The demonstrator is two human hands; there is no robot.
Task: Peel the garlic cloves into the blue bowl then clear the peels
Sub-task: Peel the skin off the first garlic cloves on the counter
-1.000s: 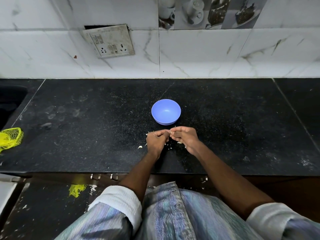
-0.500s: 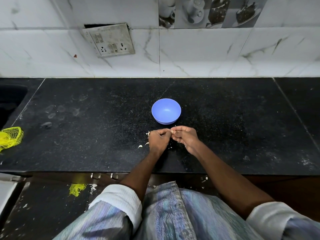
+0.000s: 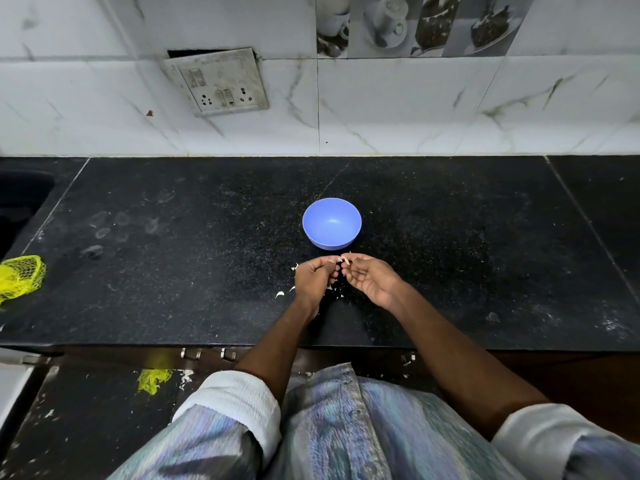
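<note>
A: So, from my feed, both hands sit just in front of the bowl [image 3: 331, 223], close together over the counter [image 3: 173, 271]

B: What's the left hand [image 3: 314, 279] doing?

A: Its fingers are curled in toward the palm, thumb and fingertips meeting up by the clove [image 3: 344, 260]. I read it as pinching the clove's left end, though the thing is tiny and partly hidden

B: And the right hand [image 3: 372, 280]?

A: Palm turned up toward me, fingers bent loosely, with thumb and forefinger pinching the same clove from the other side. So the clove is held between the two hands, just this side of the bowl's near wall and not touching it, as far as I can see

B: Anything in the bowl?

A: I see only blue inside; the part behind the near wall is hidden from me

B: Where are the peels [image 3: 280, 294]?

A: Scattered pale bits lie on the counter beneath and to the left of the left hand, a few more between the wrists. I can't tell whether any of them are whole cloves

B: Anything else?

A: A yellow net [image 3: 21, 277] lies at the counter's far left edge, well apart from the hands. A socket plate [image 3: 217, 81] hangs on the tiled wall behind. A yellow scrap [image 3: 154, 379] lies on the floor below the counter's edge
</note>
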